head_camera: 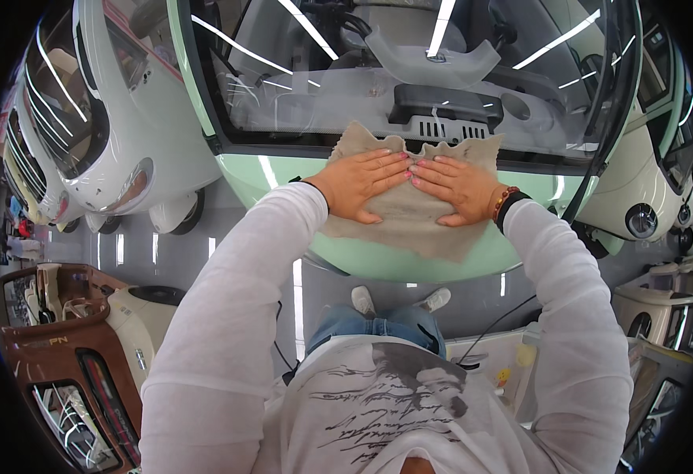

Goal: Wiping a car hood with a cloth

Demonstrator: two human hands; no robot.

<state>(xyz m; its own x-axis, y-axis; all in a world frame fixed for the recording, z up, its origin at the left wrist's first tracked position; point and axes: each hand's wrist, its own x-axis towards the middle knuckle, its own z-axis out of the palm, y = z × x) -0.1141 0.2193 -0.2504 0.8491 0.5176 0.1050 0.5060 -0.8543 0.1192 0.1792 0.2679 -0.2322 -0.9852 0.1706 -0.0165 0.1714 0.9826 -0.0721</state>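
Observation:
A beige wiping cloth with wavy edges lies spread over the light green front panel of a small vehicle. Its upper edge reaches onto the black lower border of the windshield. My left hand rests palm down on the cloth's left part, thumb held away from the fingers. On the right part, my right hand lies flat in the same way. The fingertips of both hands almost meet at the middle, where the cloth bunches into small folds. Neither hand grips the cloth; the panel beneath it is hidden.
Behind the windshield are a steering wheel and a dashboard. A wiper arm runs along the right side. White vehicles stand left, a cream one right. A brown vehicle is at lower left, with glossy grey floor between.

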